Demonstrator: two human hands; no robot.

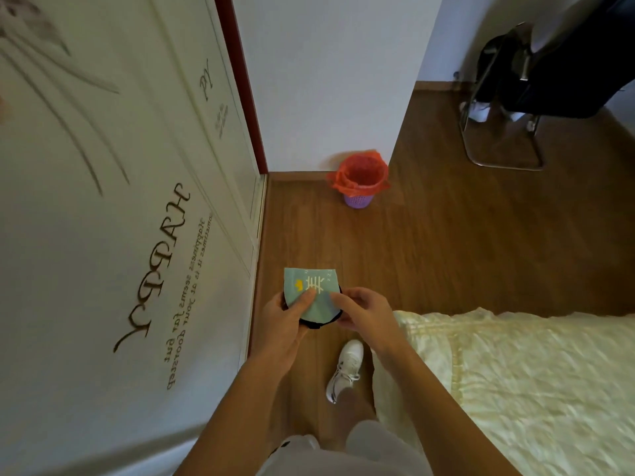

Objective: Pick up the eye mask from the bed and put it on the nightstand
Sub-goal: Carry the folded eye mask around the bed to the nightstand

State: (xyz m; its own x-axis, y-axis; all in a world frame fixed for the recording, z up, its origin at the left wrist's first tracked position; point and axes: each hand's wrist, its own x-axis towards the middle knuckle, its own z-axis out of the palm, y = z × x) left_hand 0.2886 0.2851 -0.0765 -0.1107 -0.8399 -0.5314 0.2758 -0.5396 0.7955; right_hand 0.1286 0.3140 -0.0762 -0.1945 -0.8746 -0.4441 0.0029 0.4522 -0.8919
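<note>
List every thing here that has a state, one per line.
Eye mask: folded, held in both hands above the floor.
Left hand: shut on the mask.
Right hand: shut on the mask.
Bin: upright, lined with a red bag.
Wardrobe door: closed.
Bed: covered with a cream quilt.

- Wood floor, white wall ahead.
- White wardrobe on the left, lettered "HAPPY".
- Purple bin with red liner against the wall.
- Cream bed on the right.
- Metal-framed chair draped in dark clothes, far right.
</note>
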